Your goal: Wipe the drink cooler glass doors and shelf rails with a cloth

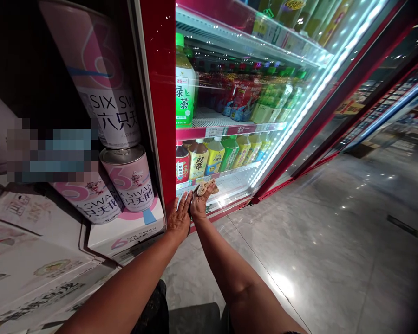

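Observation:
Low on the lit drinks cooler [156, 93], my right hand [199, 204] presses a beige, crumpled cloth [207, 187] against the glass of the door. Just left of it, my left hand [179, 215] lies flat with its fingers stretched out, on the red frame near the glass edge. That hand holds nothing. Behind the glass, above both hands, stands a row of bottles, among them a yellow-labelled bottle [198, 160] and a green bottle [230, 153]. Part of the cloth is hidden beneath my right hand.
Pink Six Swan cans [127, 178] are stacked close on my left, on a white carton [128, 236]. More printed boxes [31, 260] lie below them. Grey shiny floor [316, 241] stretches to the right, beside further red-framed coolers [320, 125].

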`<state>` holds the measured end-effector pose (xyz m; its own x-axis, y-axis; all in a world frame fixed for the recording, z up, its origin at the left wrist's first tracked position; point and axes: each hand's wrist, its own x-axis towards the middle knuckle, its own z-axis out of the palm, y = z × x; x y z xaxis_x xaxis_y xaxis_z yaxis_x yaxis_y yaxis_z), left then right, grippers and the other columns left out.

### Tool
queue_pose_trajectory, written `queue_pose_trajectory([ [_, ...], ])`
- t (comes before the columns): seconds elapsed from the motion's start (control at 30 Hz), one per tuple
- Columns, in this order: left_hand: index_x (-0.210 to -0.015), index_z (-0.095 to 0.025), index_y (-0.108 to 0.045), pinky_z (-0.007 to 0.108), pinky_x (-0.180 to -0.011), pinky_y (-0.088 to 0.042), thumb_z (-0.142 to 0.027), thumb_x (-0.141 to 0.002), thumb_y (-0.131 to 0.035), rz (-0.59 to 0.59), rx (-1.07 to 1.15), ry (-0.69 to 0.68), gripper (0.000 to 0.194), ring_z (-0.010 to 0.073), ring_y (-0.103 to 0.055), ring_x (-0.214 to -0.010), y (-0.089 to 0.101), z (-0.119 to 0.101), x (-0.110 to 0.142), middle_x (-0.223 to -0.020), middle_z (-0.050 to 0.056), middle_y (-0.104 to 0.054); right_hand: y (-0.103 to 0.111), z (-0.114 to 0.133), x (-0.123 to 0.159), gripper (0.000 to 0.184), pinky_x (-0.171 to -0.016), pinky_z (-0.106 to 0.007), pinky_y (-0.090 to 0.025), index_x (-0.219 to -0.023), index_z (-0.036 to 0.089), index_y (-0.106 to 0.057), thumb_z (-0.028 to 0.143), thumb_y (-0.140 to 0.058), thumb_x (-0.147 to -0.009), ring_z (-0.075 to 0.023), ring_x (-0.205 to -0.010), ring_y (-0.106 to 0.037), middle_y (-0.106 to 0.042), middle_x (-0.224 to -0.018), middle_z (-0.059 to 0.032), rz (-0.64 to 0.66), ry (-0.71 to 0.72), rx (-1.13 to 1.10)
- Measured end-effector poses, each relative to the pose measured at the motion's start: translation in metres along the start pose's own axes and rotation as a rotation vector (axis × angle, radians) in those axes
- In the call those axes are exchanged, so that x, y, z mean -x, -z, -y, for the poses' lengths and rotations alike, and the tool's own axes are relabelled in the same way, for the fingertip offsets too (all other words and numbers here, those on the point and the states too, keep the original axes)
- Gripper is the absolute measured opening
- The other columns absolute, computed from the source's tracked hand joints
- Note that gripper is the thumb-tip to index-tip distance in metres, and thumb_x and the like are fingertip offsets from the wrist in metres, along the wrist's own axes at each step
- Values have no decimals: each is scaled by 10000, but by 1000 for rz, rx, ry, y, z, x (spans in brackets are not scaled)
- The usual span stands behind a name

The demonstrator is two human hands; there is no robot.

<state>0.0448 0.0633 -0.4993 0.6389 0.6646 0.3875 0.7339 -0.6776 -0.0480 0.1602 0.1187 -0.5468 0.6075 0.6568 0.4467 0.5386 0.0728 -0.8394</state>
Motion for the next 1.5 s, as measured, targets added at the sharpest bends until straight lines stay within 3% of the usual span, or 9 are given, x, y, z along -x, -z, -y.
queue_pose_trajectory([
  [0.13,-1576,-132,-267,459,-1286,-215,53,-882,-265,1,26,34,718,189,-135,-1556,-2,0,2,-1655,38,-261,9,13,3,867,-1282,-462,-85,-1571,-14,128,432,-334,-988,-232,-1569,79,80,-1655,-261,-4,-175,-93],
  [0.27,-1587,-125,-237,505,-1270,-249,21,-891,-324,-40,63,93,717,227,-181,-1550,-8,-1,10,-1632,106,-323,11,22,5,775,-1282,-508,-96,-1612,72,-46,350,-378,-969,-211,-1577,52,-7,-1679,-206,-11,66,-26],
  [0.43,-1595,-124,-232,517,-1251,-294,24,-868,-349,-89,71,141,751,275,-161,-1554,-15,-4,23,-1641,122,-313,8,5,11,865,-1252,-574,-181,-1618,76,-27,378,-484,-949,-257,-1579,72,-8,-1676,-226,-17,263,142],
  [0.6,-1550,-27,-293,538,-1242,-291,-90,-838,-534,-123,143,112,754,370,-70,-1547,-24,-7,29,-1627,236,-294,14,-20,20,636,-1245,-570,-189,-1577,174,-324,250,-445,-956,-240,-1575,-124,-277,-1638,-173,127,430,396],
  [0.8,-1601,-60,-17,551,-1227,-310,-74,-835,-554,-179,181,137,935,377,-56,-1545,-32,-12,36,-1659,274,-139,28,-14,13,647,-1262,-582,-43,-1555,229,-384,287,-539,-930,-253,-1574,-119,-279,-1649,-118,206,546,494],
  [1.0,-1598,-134,133,570,-1215,-324,-73,-830,-571,-197,239,200,1043,381,-80,-1546,-38,-18,46,-1675,252,-92,32,-8,13,599,-1266,-583,-12,-1526,269,-438,218,-528,-936,-245,-1579,-78,-382,-1607,-76,250,703,450],
  [1.1,-1605,-118,70,579,-1214,-313,-99,-847,-570,-190,294,247,992,380,-92,-1547,-40,-22,45,-1660,269,-150,31,-1,9,574,-1266,-591,-8,-1518,317,-445,231,-521,-956,-248,-1577,-94,-415,-1589,-48,216,751,488],
  [1.3,-1540,-42,-267,585,-1225,-268,-132,-823,-575,-119,426,368,786,390,-148,-1539,-39,-27,41,-1600,303,-293,39,10,-5,525,-1276,-573,15,-1429,385,-554,254,-621,-925,-280,-1570,-116,-474,-1546,-2,142,955,568],
  [1.5,-1566,-49,-205,617,-1206,-276,-134,-820,-609,-259,488,359,853,402,-145,-1541,-33,-29,35,-1617,327,-220,47,25,-10,525,-1254,-592,71,-1456,412,-513,255,-569,-958,-272,-1543,-231,-501,-1526,-24,127,944,616],
])
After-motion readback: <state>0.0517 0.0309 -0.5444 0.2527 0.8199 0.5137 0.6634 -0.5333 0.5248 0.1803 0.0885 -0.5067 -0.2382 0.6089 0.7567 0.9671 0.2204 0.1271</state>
